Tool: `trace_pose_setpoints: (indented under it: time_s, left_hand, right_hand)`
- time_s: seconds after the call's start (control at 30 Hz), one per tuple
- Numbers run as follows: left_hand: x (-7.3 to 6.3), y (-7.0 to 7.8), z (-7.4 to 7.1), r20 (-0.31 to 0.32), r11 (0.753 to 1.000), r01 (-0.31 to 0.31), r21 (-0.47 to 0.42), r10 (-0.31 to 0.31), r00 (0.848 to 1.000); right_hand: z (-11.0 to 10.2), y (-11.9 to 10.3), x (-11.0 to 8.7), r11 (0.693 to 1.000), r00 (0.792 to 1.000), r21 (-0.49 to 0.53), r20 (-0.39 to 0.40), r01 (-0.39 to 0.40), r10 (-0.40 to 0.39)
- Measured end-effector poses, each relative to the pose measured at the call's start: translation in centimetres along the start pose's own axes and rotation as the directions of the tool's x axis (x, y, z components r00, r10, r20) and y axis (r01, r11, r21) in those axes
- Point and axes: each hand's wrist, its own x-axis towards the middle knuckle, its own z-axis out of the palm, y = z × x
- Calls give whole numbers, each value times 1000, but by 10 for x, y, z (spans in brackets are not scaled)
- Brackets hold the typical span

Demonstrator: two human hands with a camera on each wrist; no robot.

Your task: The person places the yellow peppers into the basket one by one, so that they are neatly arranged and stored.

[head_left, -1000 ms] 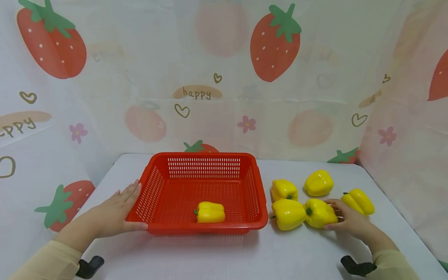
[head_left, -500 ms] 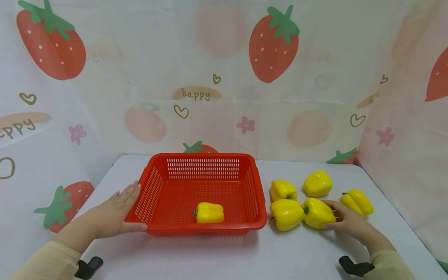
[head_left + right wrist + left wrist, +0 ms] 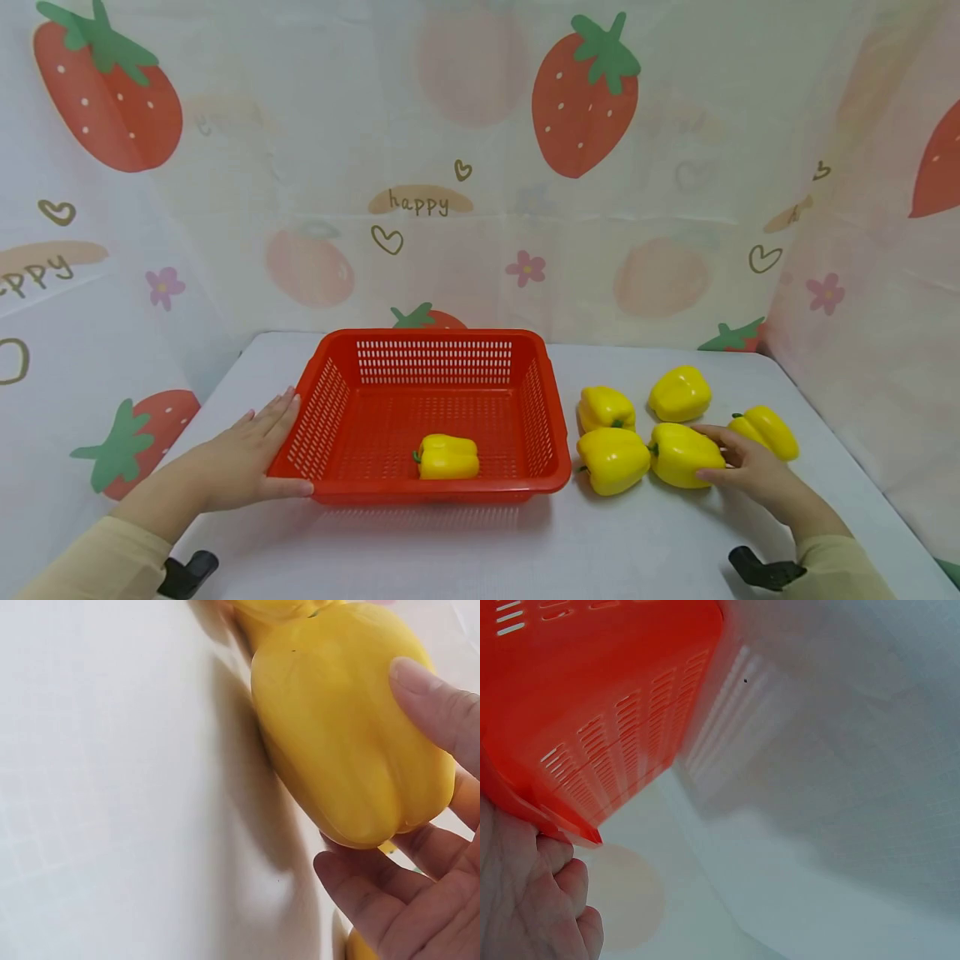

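A red plastic basket (image 3: 431, 485) with slotted walls stands on the white table, one yellow bell pepper (image 3: 448, 457) lying inside. My left hand (image 3: 243, 458) rests against its left side with fingers extended, the thumb at the front corner. In the left wrist view, the fingertips lie along the basket rim (image 3: 525, 806). To the right of the basket, my right hand (image 3: 757, 471) holds another yellow bell pepper (image 3: 684, 455) between thumb and fingers. The right wrist view shows the thumb on one side of this pepper (image 3: 345, 727) and fingers around its bottom end.
Close to the held pepper lie more yellow bell peppers: one at the front (image 3: 613, 461), one behind it (image 3: 606, 408), one farther back (image 3: 680, 393) and one beyond the right hand (image 3: 767, 432). Strawberry-print cloth (image 3: 450, 125) hangs behind and at both sides of the table (image 3: 420, 558).
The right hand and the pepper it holds have shifted and turned slightly. The left hand and basket stay in place; the whole head view drifts a little.
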Motion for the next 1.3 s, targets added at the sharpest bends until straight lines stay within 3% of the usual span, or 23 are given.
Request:
trace_pose_setpoints:
  time_s: [0.4, 1.3]
  left_hand:
    - [-1, -1, 1, -10, 1000, -7, 15, 7, 1000]
    - [-1, -1, 0, -7, 1000, -12, 16, 12, 1000]
  right_hand:
    - [-2, 1, -1, 998, 999, 13, 6, -54, 54]
    - [-21, -7, -4, 997, 998, 41, -28, 64, -63]
